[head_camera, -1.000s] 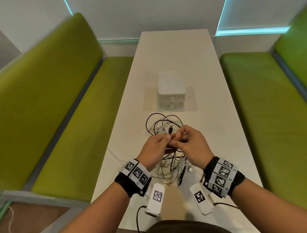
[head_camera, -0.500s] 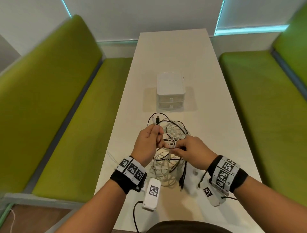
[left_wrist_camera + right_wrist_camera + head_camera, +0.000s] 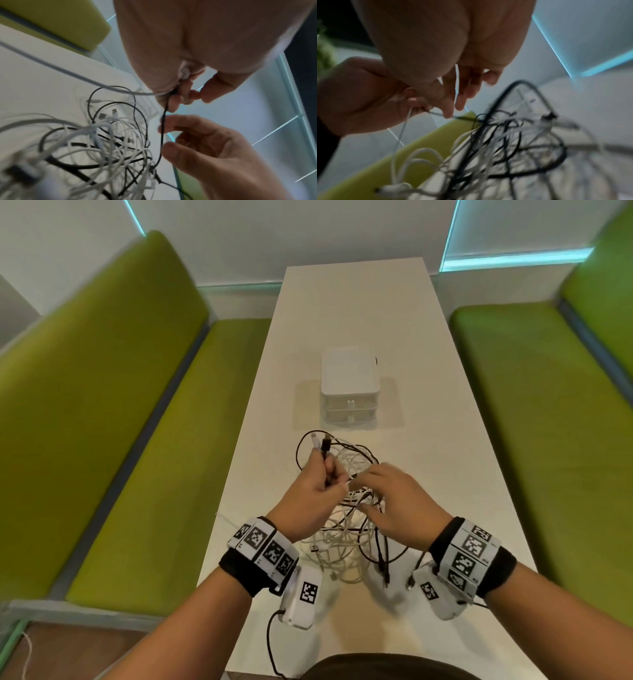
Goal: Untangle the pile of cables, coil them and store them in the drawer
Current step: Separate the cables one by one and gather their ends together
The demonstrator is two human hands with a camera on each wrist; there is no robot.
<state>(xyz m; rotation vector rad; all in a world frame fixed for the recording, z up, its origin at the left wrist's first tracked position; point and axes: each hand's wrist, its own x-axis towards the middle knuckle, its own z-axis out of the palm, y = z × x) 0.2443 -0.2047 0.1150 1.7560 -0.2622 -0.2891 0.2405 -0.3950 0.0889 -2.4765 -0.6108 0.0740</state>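
Two hands at work above one pile of cables (image 3: 346, 529), which lies on the white table (image 3: 356, 313) toward its near edge, midway between the long sides.

Item: my left hand (image 3: 308, 501), fingers curled round a black cable (image 3: 162, 135) and a white cable (image 3: 51, 66); their plug ends stand up out of my fist in the head view, the black plug (image 3: 325, 445) just beside the white one.

Item: my right hand (image 3: 394, 505), fingers loosely bent over the top of the pile. In the left wrist view its thumb and forefinger lie either side of the black cable, just below my left hand; whether they pinch it I cannot tell, since the right wrist view is blurred.

Item: the pile itself, white and black leads looped through one another, several plugs trailing toward the near edge.

Item: one small white drawer unit (image 3: 349, 381), standing past the pile toward the table's far edge, well apart from both hands. Two drawers, one above the other, both pushed in; contents not visible.

Item: green benches (image 3: 113, 405) along both long sides of the table.
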